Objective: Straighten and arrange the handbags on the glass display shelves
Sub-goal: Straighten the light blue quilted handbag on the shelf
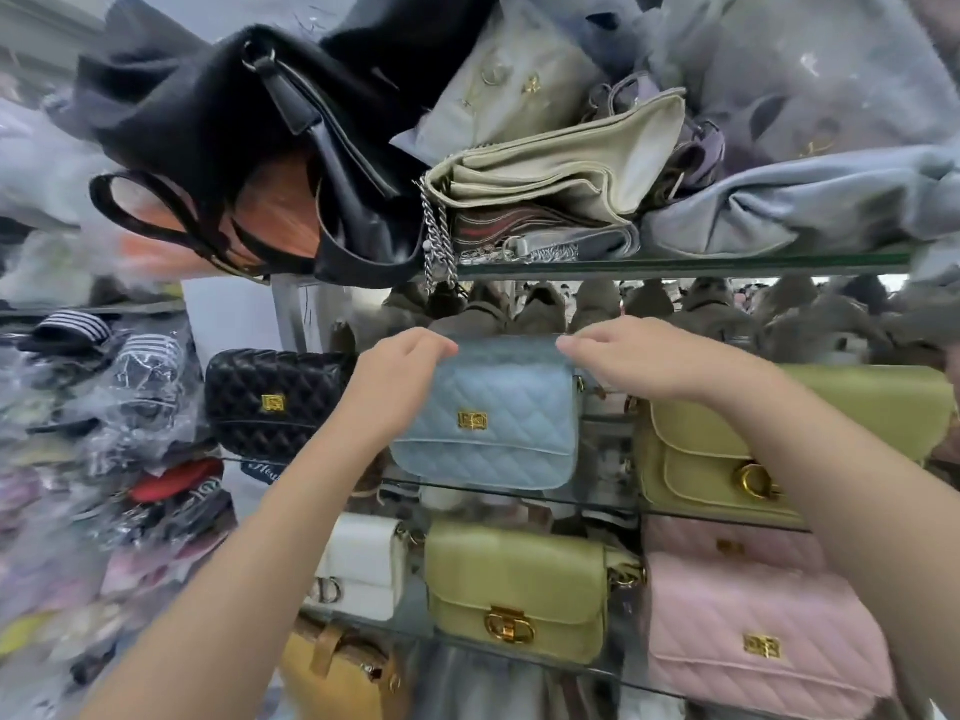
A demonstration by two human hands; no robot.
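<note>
Handbags on glass shelves: black quilted bag [275,402] far left, left hand [400,363] and right hand [634,363] each pinching a top corner of upright blue quilted bag [493,423], green bag [727,449] to its right.

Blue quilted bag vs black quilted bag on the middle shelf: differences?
The blue quilted bag is held at its top edge by the left hand and right hand; the black quilted bag to its left is untouched. Blue sits nearer the shelf's front edge; black sits further back. Both share diamond quilting and a gold clasp.
</note>
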